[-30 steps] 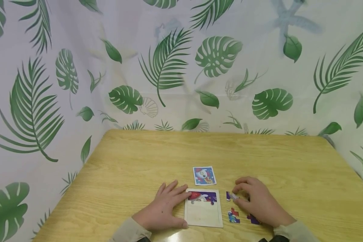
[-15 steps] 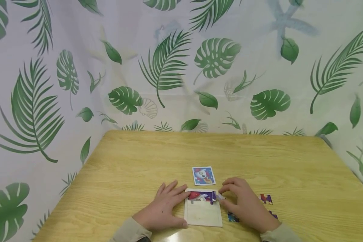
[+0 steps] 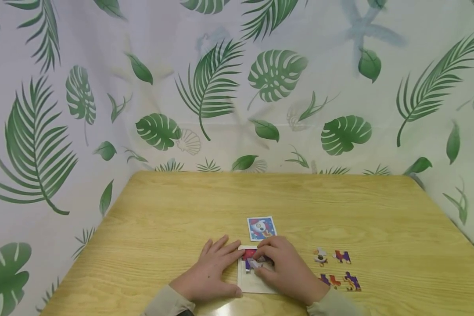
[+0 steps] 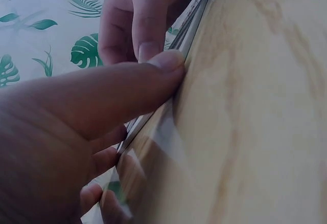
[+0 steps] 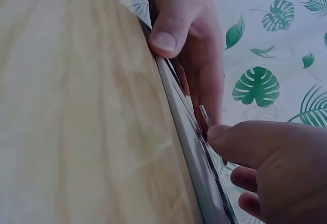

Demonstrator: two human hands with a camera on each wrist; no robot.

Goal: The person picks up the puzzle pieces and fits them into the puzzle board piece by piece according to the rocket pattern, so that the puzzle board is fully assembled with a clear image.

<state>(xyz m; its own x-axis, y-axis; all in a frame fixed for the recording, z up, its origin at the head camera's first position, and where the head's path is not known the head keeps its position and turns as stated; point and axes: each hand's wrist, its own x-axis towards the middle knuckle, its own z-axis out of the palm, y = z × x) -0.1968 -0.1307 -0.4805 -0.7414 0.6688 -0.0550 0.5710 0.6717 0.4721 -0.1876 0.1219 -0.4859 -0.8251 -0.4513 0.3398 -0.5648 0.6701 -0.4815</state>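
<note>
A pale puzzle tray (image 3: 256, 286) lies near the table's front, with red and purple pieces along its top part partly covered by my right hand. My left hand (image 3: 207, 274) rests spread on the table at the tray's left, fingertips and thumb at its edge. Between the thumb and fingers of my right hand (image 3: 288, 267) is a purple and white puzzle piece (image 3: 249, 264), pinched over the tray's left half. In the right wrist view that puzzle piece (image 5: 203, 110) stands tilted above the tray. Its lower contact is hard to make out.
Just behind the tray lies a small picture card (image 3: 262, 228). Several loose pieces sit right of the right hand, among them a white one (image 3: 321, 255), a red-purple one (image 3: 342, 256) and a purple-orange one (image 3: 352, 281). A leaf-print curtain (image 3: 229, 87) hangs behind the table.
My right hand has carried the pinched puzzle piece left from beside the tray, past its right edge, to over its left half. The loose pieces on the right are now uncovered. My left hand stays put.
</note>
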